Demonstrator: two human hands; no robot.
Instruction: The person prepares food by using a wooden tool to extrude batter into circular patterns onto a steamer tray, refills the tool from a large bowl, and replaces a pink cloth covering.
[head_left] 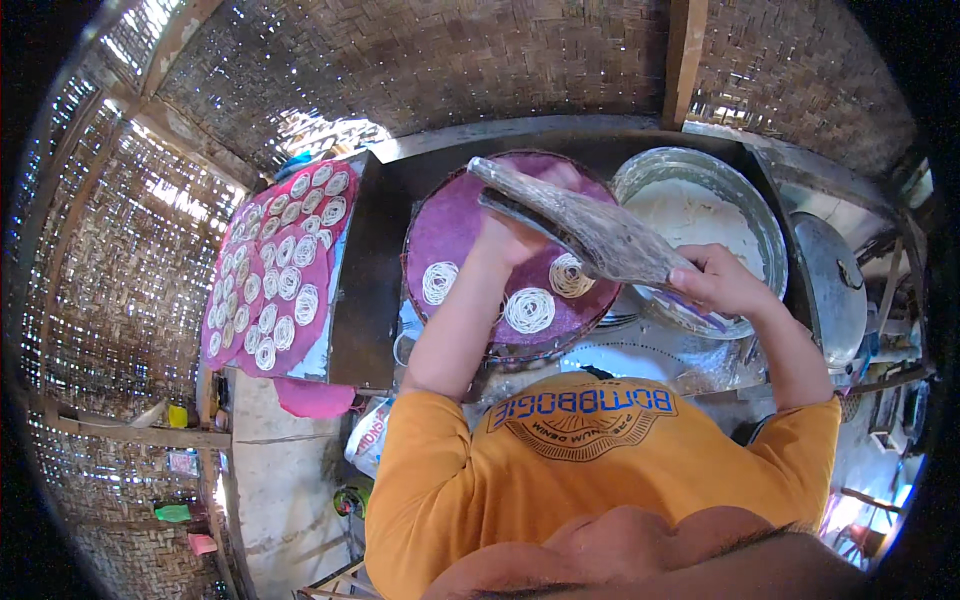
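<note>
I hold the wooden press [585,228] over the round purple tray [455,230], my right hand [722,280] wrapped closed around its handle end at four o'clock, my left hand [520,232] clasped under its body near the centre. Three noodle coils [529,309] sit along the tray's six o'clock edge. To place the next coil well, I judge I should keep the nozzle level over bare purple at twelve o'clock, squeeze evenly and circle slowly. The dough basin [760,215] waits at three o'clock.
</note>
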